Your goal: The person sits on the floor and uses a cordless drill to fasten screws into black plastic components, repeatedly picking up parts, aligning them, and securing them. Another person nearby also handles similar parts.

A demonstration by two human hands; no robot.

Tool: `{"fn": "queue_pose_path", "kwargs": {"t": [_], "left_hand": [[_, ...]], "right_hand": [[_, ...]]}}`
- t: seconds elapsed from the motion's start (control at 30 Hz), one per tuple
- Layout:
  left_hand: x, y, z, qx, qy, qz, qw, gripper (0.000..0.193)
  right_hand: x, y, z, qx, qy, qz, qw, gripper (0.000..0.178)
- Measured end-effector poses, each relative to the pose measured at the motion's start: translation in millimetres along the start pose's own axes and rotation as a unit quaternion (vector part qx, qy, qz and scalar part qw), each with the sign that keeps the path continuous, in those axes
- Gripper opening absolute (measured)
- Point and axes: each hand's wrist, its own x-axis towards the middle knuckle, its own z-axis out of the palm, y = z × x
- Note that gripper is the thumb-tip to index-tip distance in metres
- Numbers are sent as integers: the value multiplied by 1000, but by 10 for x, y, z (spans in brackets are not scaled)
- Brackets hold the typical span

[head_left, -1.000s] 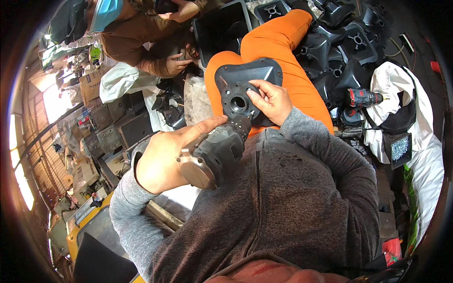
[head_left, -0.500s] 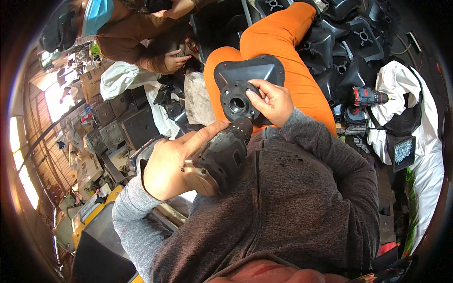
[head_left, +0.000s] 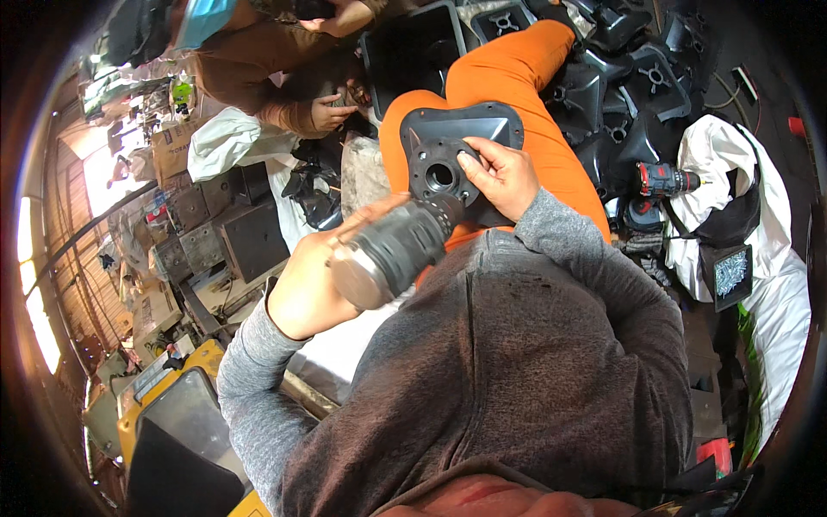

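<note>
My left hand (head_left: 306,280) is wrapped around a black cordless drill (head_left: 392,246), blurred by motion. The drill's chuck is at the near edge of the round flange of a black plastic funnel-shaped housing (head_left: 441,153). This housing rests on my orange-trousered lap, its wide rectangular rim facing away from me. A round hole shows in the middle of the flange, with smaller holes around it. My right hand (head_left: 508,183) grips the flange's right side, thumb on top. The drill covers its tip, and its grip is hidden behind my left hand.
Similar black housings (head_left: 650,77) are piled at the far right. Another cordless drill (head_left: 668,179) lies by a white sack (head_left: 711,142), near a small tray of screws (head_left: 730,276). A co-worker's hand (head_left: 332,114) is at far left, beside a black bin (head_left: 413,52).
The drill's rear end has swung up and away from me, and my left hand has turned with it. My right hand keeps hold of the housing, which has barely shifted.
</note>
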Motion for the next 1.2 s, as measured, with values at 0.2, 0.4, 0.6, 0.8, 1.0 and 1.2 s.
{"fn": "queue_pose_path", "kwargs": {"t": [0.2,0.4,0.6,0.8,1.0,1.2], "left_hand": [[-424,48,-70,-63,82,-11,995,56],[-683,-215,246,-157,103,-45,981,76],[-654,-364,283,-111,131,68,983,71],[-704,-387,297,-179,134,35,974,70],[-663,-358,232,-126,150,55,979,73],[-652,-233,163,-59,143,39,987,66]], "right_hand": [[-94,-154,-199,-10,14,52,999,55],[-350,-718,-535,501,-120,158,843,76],[-376,-771,-232,481,-137,22,866,82],[-281,-809,-89,712,-83,142,682,69],[-290,-817,-34,714,-68,148,681,67],[-277,-805,-12,713,-52,160,681,64]]}}
